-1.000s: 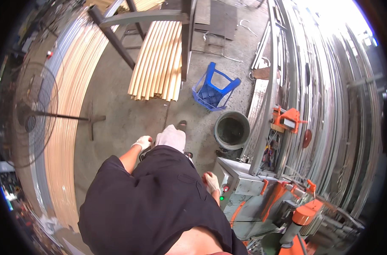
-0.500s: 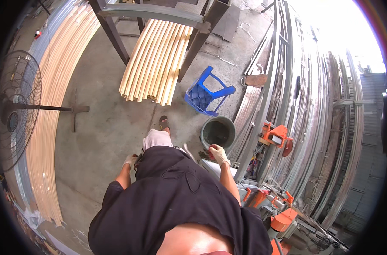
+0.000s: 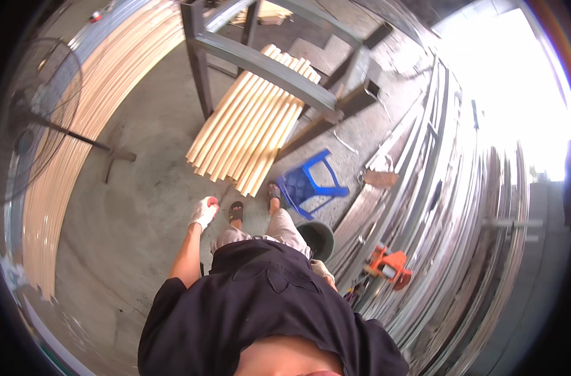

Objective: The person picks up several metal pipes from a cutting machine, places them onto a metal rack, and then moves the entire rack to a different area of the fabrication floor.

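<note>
My left hand (image 3: 204, 212), in a whitish glove with red at the fingertips, hangs out ahead of my left hip. Its fingers are curled in, and I see nothing held in them. Beyond it, the near ends of a stack of long pale wood-coloured strips (image 3: 248, 128) jut from a dark metal frame (image 3: 267, 75). My right hand (image 3: 323, 271), also in a pale glove, is down beside my right hip, partly covered by my black shirt, so its fingers are hidden. Nearest to it is a dark round bucket (image 3: 323, 238).
A blue plastic stool (image 3: 307, 185) is just beyond the bucket. Long pale strips (image 3: 78, 150) lie along the left beside a standing fan (image 3: 38, 122). Metal lengths fill a rack (image 3: 436, 250) on the right, with an orange tool (image 3: 389, 266) at its near side.
I have moved nearer to the stack and frame. My left hand has swung forward, while my right hand has drawn back from over the bucket's near rim to my hip.
</note>
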The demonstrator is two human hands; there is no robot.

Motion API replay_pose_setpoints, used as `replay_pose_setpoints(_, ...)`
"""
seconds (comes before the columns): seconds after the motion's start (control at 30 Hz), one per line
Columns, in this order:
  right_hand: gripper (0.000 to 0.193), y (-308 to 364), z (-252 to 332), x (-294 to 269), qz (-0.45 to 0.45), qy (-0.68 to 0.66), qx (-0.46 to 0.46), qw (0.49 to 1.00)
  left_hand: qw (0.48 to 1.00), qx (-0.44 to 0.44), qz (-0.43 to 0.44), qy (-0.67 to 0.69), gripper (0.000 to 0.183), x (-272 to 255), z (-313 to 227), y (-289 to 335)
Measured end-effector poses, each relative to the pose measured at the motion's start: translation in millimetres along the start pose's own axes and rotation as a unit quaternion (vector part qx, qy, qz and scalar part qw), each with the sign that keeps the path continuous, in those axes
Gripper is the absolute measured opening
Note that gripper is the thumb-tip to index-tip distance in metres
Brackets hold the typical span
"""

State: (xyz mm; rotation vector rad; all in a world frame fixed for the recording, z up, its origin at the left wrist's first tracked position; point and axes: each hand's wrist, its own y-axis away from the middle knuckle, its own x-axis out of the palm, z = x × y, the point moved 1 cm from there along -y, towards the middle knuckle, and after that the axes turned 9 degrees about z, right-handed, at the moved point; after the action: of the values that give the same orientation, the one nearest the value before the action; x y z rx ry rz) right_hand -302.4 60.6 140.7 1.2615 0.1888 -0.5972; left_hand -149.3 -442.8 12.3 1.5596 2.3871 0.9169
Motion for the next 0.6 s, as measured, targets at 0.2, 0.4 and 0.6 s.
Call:
replay_pose_setpoints(0.2,0.026,-74.4,92.7,-122.8,0.029,0.029,-0.006,0.999,0.990,0.123,-0.071,0.003,0.026,66.5,-54.8,22.1)
replay_pose_setpoints(0.4,0.021,-150.5,287.3,-340.4,-0.029,0.041,-0.270,0.962,0.939,0.327,-0.025,0.105,0.036,153.2,-210.8,38.9)
replay_pose_setpoints(0.6,0.040,-89.8,566.1,-389.9,-0.027,-0.098,-0.553,0.827,0.938,0.333,0.032,0.093,0.069,185.7,-326.3,38.2)
